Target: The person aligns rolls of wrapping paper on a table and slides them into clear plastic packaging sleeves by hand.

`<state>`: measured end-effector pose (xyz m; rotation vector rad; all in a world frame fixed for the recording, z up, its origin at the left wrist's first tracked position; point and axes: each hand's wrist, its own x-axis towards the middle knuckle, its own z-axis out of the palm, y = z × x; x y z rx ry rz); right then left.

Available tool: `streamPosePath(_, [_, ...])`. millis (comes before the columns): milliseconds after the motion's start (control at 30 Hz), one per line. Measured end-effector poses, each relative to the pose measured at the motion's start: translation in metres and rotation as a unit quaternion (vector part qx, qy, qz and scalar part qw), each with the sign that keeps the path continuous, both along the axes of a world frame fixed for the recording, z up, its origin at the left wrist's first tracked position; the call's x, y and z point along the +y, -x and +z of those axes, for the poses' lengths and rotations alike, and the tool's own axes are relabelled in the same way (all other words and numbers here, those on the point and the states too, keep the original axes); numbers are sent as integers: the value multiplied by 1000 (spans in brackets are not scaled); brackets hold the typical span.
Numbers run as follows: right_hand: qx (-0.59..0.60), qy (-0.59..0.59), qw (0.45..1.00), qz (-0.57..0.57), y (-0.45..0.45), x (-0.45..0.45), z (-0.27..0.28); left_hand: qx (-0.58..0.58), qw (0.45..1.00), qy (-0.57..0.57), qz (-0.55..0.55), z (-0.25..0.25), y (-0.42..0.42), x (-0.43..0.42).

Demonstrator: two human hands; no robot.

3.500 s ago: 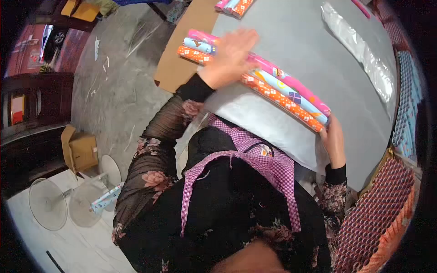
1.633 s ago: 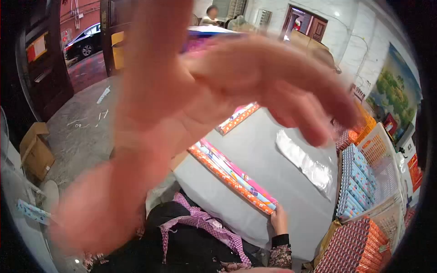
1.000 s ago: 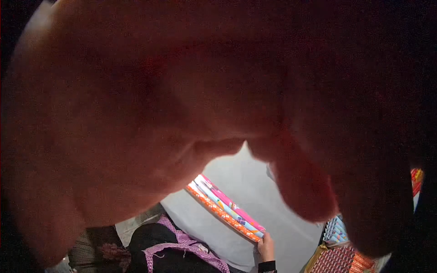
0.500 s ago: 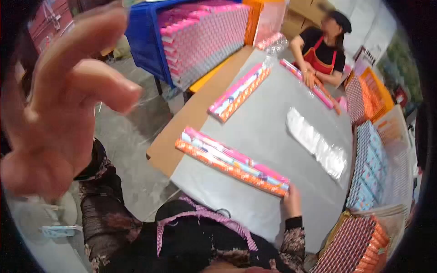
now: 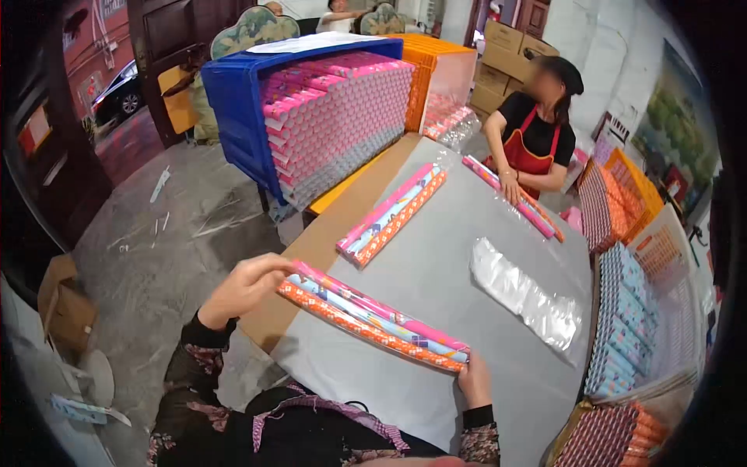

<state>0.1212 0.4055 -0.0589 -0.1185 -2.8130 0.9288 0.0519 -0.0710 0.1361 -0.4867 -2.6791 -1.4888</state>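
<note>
A bagged set of pink, light blue and orange rolls lies slantwise across the near side of the grey table. My left hand is at its left end, fingers bent together over the clear bag's edge. My right hand grips the right end, thumb on top. Farther off, a second bagged set of the same colours rests on the table. Clear plastic bags lie in a flat stack to the right.
Across the table a co-worker handles rolls. A blue crate of pink rolls stands at the back left. Blue patterned rolls and dark red ones line the right edge. Brown cardboard borders the table's left side.
My left hand has come down from in front of the camera to the left end of the bagged rolls. My right hand has stayed on the right end.
</note>
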Motion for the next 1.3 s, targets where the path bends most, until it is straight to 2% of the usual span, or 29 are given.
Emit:
streamPosePath(67, [-18,-2,1000,2,1,6,-10,59,987,-100,-110,34,1,18])
streamPosePath(100, [-38,3,999,-3,3,7,-12,62,987,-103,-103,51,-1,27])
streamPosePath(167, [-45,-14,999,-4,2,2,-3,164,938,-214,-219,86,-6,46])
streamPosePath(233, [-69,-14,997,-13,2,5,-5,239,888,-260,-295,124,-18,65])
streamPosePath(400, [-39,-12,999,-8,3,12,-24,290,795,-322,-424,157,-39,91])
streamPosePath(533, [-49,-19,998,-20,3,10,-25,285,770,-338,-460,159,-40,98])
streamPosePath(567, [-70,-57,995,-35,4,20,-45,285,768,-341,-462,160,-39,98])
streamPosePath(667, [21,-21,1000,-5,1,16,-39,276,762,-331,-483,161,-34,95])
streamPosePath(733, [-81,2,996,-37,0,16,-29,266,758,-326,-498,163,-34,93])
streamPosePath(767, [-27,-21,999,-23,2,25,-54,262,755,-327,-505,166,-32,92])
streamPosePath(900, [-25,34,999,20,-4,22,-28,229,753,-339,-515,173,-30,87])
streamPosePath(1000, [30,24,998,41,3,16,-8,196,750,-370,-511,173,-24,82])
streamPosePath(1067, [14,10,999,32,2,9,-4,169,742,-396,-515,168,-21,78])
streamPosePath(1133, [-133,6,991,-33,1,14,-5,148,734,-412,-519,161,-22,74])
streamPosePath(1200, [0,7,1000,16,0,17,-17,122,733,-422,-520,156,-26,70])
streamPosePath(1267, [-82,1,997,-15,1,19,-15,98,724,-444,-519,151,-28,68])
streamPosePath(1300, [-53,-10,999,-10,1,22,-18,88,721,-455,-516,148,-29,67])
